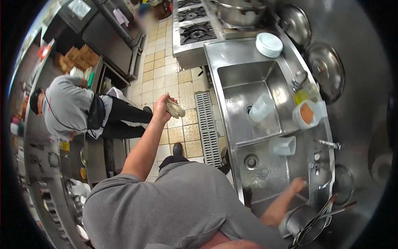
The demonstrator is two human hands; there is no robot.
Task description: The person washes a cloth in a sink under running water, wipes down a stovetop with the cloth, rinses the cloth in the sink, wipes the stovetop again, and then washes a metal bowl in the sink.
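My left hand [161, 108] is held out over the tiled floor, its fingers closed on a crumpled greyish-beige cloth [175, 110]. My right hand [297, 185] reaches over the nearer basin of the steel double sink [230, 124], close to the lower faucet [317, 168]. Its fingers are blurred, so what they hold, if anything, does not show. A translucent plastic container [283, 145] lies tipped in that nearer basin. Another translucent container [262, 108] rests on its side in the farther basin.
On the sink's right ledge stand a white container [304, 115] with an orange sponge and a bottle of yellow liquid [301, 96]. White plates [269, 45] are stacked behind. Whisks [317, 220] and a pot [304, 224] sit at lower right. A co-worker [72, 106] bends over the left counter.
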